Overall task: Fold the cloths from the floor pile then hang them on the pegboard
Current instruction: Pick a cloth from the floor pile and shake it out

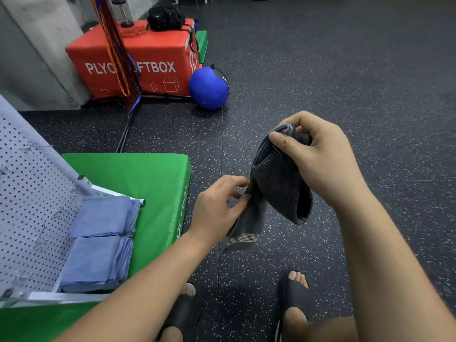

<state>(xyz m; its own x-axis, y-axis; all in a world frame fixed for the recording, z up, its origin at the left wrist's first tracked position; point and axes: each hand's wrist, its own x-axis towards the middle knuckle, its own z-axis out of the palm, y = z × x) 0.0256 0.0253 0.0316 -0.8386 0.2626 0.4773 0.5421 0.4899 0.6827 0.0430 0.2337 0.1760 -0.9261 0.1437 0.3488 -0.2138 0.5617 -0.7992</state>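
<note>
Here, above the speckled black floor (345, 70), beside the green mat (153, 178) carrying the pegboard (32, 193) and two stacks of folded blue cloths (103, 215), a grey cloth (276, 183) hangs in the air. The right hand (320, 154) grips its top and the left hand (217, 206) pinches its lower edge.

Two folded light-blue cloth stacks (103, 215) are lying, one dark grey ribbed cloth (278, 183) is hanging, one white perforated pegboard (29, 193) is standing.
</note>
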